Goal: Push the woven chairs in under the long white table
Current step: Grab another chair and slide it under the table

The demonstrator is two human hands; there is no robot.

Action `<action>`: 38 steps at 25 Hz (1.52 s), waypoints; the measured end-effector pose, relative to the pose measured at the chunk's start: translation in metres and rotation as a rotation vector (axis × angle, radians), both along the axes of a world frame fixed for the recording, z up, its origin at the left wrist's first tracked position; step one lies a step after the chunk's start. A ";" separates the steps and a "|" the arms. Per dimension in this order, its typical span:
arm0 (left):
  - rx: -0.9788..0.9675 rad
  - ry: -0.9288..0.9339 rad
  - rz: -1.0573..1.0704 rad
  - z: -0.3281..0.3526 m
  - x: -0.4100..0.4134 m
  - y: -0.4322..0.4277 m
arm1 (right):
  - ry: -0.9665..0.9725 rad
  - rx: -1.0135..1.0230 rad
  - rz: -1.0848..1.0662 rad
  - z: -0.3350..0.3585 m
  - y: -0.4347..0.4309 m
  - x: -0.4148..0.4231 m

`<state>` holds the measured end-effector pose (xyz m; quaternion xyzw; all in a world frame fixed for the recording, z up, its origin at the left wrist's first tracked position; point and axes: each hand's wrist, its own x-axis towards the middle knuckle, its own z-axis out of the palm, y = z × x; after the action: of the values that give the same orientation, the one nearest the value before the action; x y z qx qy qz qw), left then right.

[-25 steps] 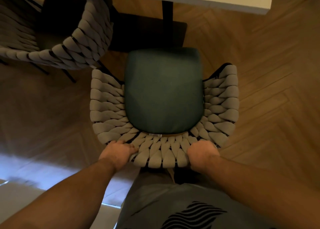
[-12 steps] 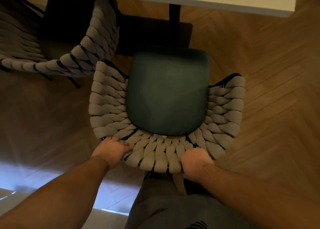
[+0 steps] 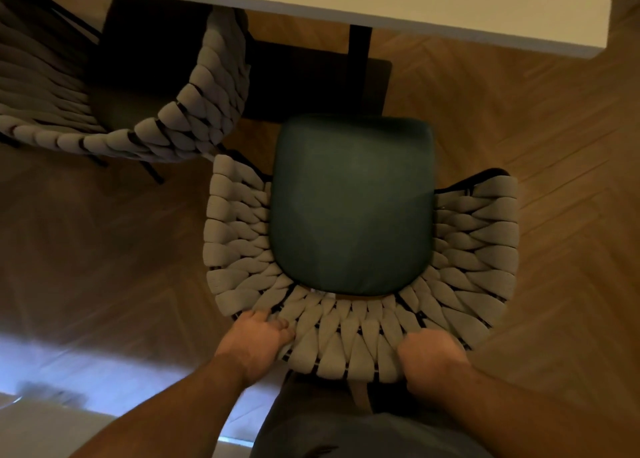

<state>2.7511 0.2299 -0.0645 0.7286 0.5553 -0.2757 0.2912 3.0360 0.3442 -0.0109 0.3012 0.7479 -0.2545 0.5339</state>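
The woven chair (image 3: 360, 340) is shown from above on the herringbone floor (image 3: 536, 146), its green seat cushion (image 3: 351, 208) lying short of the white worktop (image 3: 415, 4). The backrest rim is clasped by the left grip (image 3: 258, 341) and the right grip (image 3: 431, 357), each curled round the weave. A second woven chair (image 3: 204, 94) is seen at the left, partly beneath the worktop.

Your chair (image 3: 360, 348) is thick woven grey cord, its cushion (image 3: 353, 205) matt green cloth; floor (image 3: 526, 122) herringbone wood, counter (image 3: 450, 4) smooth white.
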 end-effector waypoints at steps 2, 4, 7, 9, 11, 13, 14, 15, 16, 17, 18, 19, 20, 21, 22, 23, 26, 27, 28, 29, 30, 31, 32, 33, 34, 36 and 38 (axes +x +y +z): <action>-0.018 0.006 -0.017 0.001 0.013 -0.006 | -0.012 -0.017 0.011 0.001 -0.009 0.014; -0.015 0.019 -0.038 0.004 0.026 -0.008 | -0.020 -0.017 0.010 0.001 -0.017 0.027; -0.012 0.037 -0.038 0.005 0.038 0.001 | -0.020 0.006 -0.013 -0.001 -0.016 0.039; -0.004 0.056 -0.046 0.004 0.040 0.012 | -0.002 0.044 -0.017 -0.002 -0.010 0.044; -0.010 0.086 -0.028 0.003 0.033 0.025 | 0.037 0.098 -0.021 -0.003 -0.002 0.040; -0.002 0.109 -0.006 0.002 0.023 0.040 | 0.067 0.154 -0.043 -0.006 0.009 0.032; 0.004 0.116 -0.001 0.002 0.018 0.047 | 0.076 0.180 -0.049 -0.007 0.015 0.028; 0.004 0.123 0.008 0.001 0.013 0.056 | 0.085 0.202 -0.055 -0.007 0.022 0.024; 0.007 0.126 0.020 0.002 0.009 0.064 | 0.088 0.214 -0.063 -0.007 0.030 0.020; 0.017 0.124 0.032 0.003 0.005 0.071 | 0.084 0.218 -0.074 -0.007 0.038 0.016; 0.033 0.118 0.038 0.003 0.002 0.077 | 0.081 0.221 -0.089 -0.007 0.046 0.011; 0.050 0.115 0.039 0.003 -0.001 0.082 | 0.079 0.226 -0.101 -0.006 0.053 0.007; 0.062 0.115 0.043 0.004 -0.004 0.088 | 0.081 0.238 -0.108 -0.005 0.060 0.002; 0.074 0.113 0.056 0.005 -0.009 0.095 | 0.089 0.251 -0.116 -0.004 0.067 -0.003; 0.087 0.111 0.071 0.006 -0.015 0.101 | 0.098 0.258 -0.126 -0.004 0.072 -0.009; 0.099 0.109 0.081 0.007 -0.021 0.106 | 0.107 0.263 -0.133 -0.003 0.077 -0.015; 0.077 0.099 0.048 0.009 -0.029 0.113 | 0.083 0.258 -0.128 -0.004 0.082 -0.023; 0.077 0.097 0.032 0.008 -0.028 0.112 | 0.074 0.262 -0.130 -0.004 0.081 -0.024; 0.086 0.098 0.025 0.007 -0.027 0.112 | 0.069 0.268 -0.130 -0.004 0.080 -0.026; 0.090 0.093 0.026 0.007 -0.027 0.111 | 0.057 0.260 -0.129 -0.004 0.078 -0.027; 0.084 0.070 0.030 0.008 -0.030 0.112 | 0.042 0.242 -0.135 -0.005 0.077 -0.029; 0.074 0.031 0.021 0.009 -0.035 0.113 | 0.031 0.212 -0.148 -0.007 0.078 -0.031; 0.052 -0.011 0.005 0.012 -0.042 0.114 | 0.034 0.178 -0.161 -0.009 0.079 -0.034; 0.030 -0.046 -0.015 0.015 -0.052 0.114 | 0.050 0.144 -0.170 -0.013 0.079 -0.037; 0.030 -0.077 -0.026 0.017 -0.064 0.114 | 0.075 0.112 -0.173 -0.015 0.079 -0.041; 0.140 -0.136 0.051 0.020 -0.084 0.114 | 0.145 0.049 -0.187 -0.019 0.079 -0.051; 0.331 -0.169 0.328 0.021 -0.100 0.116 | 0.239 -0.010 -0.221 -0.018 0.075 -0.069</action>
<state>2.6516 0.3458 -0.0439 0.6870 0.6773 -0.0679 0.2541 2.9670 0.4189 -0.0291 0.3466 0.7670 -0.3495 0.4115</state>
